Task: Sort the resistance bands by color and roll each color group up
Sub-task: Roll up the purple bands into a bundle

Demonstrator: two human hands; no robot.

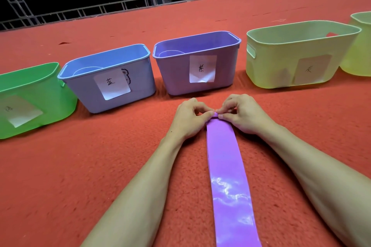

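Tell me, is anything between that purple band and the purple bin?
Nothing visible. The left hand and right hand pinch the rolled end of the long purple rubber resistance band; only bare red carpet lies between it and the purple plastic bin.

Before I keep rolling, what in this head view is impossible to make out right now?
All in the head view:
Near end of the purple band: cut off by the bottom edge.
Its rolled start: mostly covered by the left hand and right hand; turns uncountable.
Floors of the blue bin and purple bin: hidden by their front walls.
Label on the green bin: blurred.
The far-right bin: cut off by the right edge.
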